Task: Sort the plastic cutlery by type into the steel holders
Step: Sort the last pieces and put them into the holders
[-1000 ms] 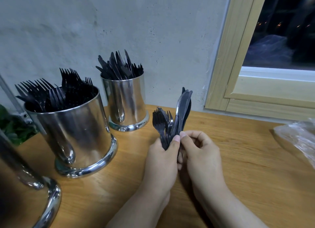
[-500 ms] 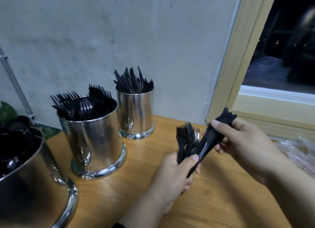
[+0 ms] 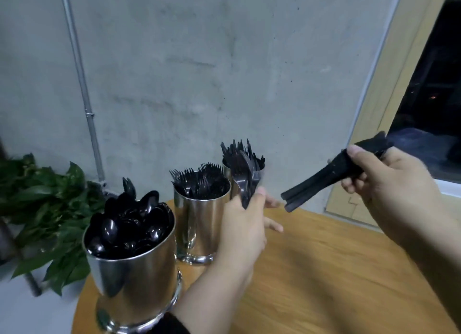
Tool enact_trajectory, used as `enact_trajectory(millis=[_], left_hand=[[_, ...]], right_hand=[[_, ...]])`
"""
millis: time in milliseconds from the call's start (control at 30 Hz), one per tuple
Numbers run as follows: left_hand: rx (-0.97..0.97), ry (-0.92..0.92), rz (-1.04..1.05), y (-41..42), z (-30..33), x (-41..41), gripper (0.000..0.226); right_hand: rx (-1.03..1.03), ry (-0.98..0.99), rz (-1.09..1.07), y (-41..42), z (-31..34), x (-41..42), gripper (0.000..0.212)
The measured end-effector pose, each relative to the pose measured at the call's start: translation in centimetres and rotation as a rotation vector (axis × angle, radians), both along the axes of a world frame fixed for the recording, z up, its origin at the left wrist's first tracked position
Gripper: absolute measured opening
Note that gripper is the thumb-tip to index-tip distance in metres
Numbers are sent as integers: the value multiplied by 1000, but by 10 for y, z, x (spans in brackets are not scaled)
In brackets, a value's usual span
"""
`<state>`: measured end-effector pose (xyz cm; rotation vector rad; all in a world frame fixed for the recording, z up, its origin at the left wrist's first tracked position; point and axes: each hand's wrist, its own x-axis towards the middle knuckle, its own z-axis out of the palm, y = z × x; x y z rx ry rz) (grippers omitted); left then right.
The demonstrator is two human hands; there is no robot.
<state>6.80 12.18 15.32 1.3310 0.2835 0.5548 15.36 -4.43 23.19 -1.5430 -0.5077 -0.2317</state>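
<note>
In the head view, a round wooden table [image 3: 324,278] with a pale, visibly grained top fills the lower right, its curved edge running down at the lower left. Behind it stands a bare grey concrete wall [image 3: 212,71], with a thin metal conduit [image 3: 82,89] running down it far to the left of both hands. To the right, behind the right hand, a light wooden window frame [image 3: 374,104] borders a dark pane [image 3: 434,84]. Green leafy foliage [image 3: 47,209] sits low, well to the left of the table.

The left hand [image 3: 243,230] is raised over the table, thumb and fingers pinching a bundle of black plastic forks [image 3: 245,176] by their handles, tines pointing up. The right hand [image 3: 381,181] is held higher and well apart to the right, its fingers curled round a bundle of black knives [image 3: 324,181] that slants down and left toward the left hand; the bundle is blurred.

Three steel holders stand to the left of the left hand. The nearest holder [image 3: 134,281] sits below and to the left of it, by the table's edge, heaped with black spoons [image 3: 127,228]. The middle holder [image 3: 199,228], just beside the left hand, bristles with forks. The far holder [image 3: 228,174] is mostly hidden behind the held forks, with dark cutlery tips showing above it; their type cannot be told.
</note>
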Motion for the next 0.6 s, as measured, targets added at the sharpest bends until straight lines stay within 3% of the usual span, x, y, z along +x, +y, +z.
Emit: enact_trajectory(millis=[200, 600], left_hand=[[15, -23, 83, 52, 41, -4, 31], [-68, 10, 91, 72, 26, 20, 26]], right_hand=[[-27, -136, -130, 39, 36, 24, 20], [-342, -93, -191, 156, 5, 154, 20]])
